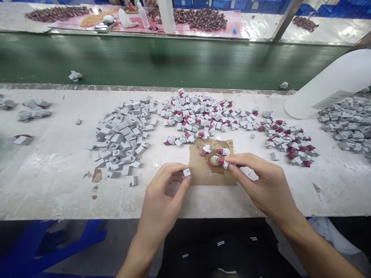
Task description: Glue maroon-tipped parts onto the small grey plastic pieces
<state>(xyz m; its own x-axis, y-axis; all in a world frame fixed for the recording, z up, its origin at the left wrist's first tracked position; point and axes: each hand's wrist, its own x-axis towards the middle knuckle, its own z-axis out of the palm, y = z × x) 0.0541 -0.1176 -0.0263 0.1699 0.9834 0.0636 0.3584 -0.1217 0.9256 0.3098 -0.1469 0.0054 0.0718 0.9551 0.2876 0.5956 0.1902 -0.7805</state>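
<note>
Left hand (pixel 164 190): pinching 1 grey plastic block (pixel 186 173) at brown cardboard square's (pixel 201 170) left edge
Right hand (pixel 265 184): pinching 1 maroon-and-grey plastic piece (pixel 225 165) over cardboard
Maroon-and-grey pile (pixel 199 111) beyond cardboard: seemingly done
Grey heap (pixel 118 138) leftward: seemingly remaining

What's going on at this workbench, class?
A person is handling small parts. The left hand pinches a grey block; the right hand holds a grey-and-maroon piece, its maroon end at a small round dish on some cardboard. Plain grey blocks lie heaped to the left, with grey-and-maroon pieces beyond the cardboard.
</note>
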